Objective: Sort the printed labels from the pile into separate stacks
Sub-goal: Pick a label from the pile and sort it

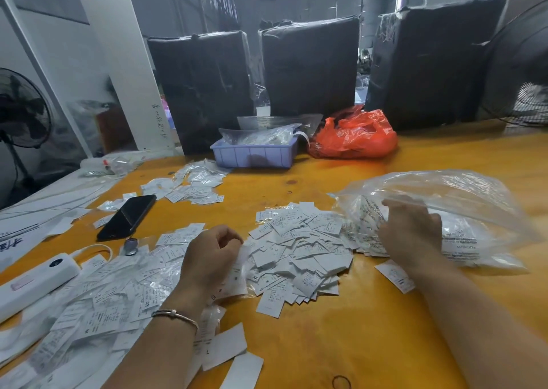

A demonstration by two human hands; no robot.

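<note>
Two long blank-backed labels (225, 347) lie nearest, at the bottom edge by the left forearm, one marked L, long axes running up-right. Left hand (212, 255) sits above them with fingers curled, grip clamped on a small stack of labels (237, 273) held roughly upright, long axis near vertical, size letters (S, M visible) down the edge. Right hand (410, 228) reaches into the mouth of a clear bag (462, 210) at right; fingers look spread and fairly straight on the labels inside, grip apart, nothing clearly pinched (fingertips partly hidden by plastic, so not certain).

Main pile (299, 249) lies mid-tabletop between the hands, loose and unsorted, labels pointing every way, no common axis. Left heap (112, 296) mixes labels with plastic sleeves, also jumbled; SX tags readable. Smaller scatter (192, 185) further back near the phone (127, 216).

Progress: early, I judge. No tidy separate stacks anywhere on the orange tabletop (355, 344); only the hand-held stack looks grouped. Pile, left heap and bag contents all left to sort.

Other: white power strip (38, 276) far left, lilac tray (255, 153) and red bag (354, 135) at back.
</note>
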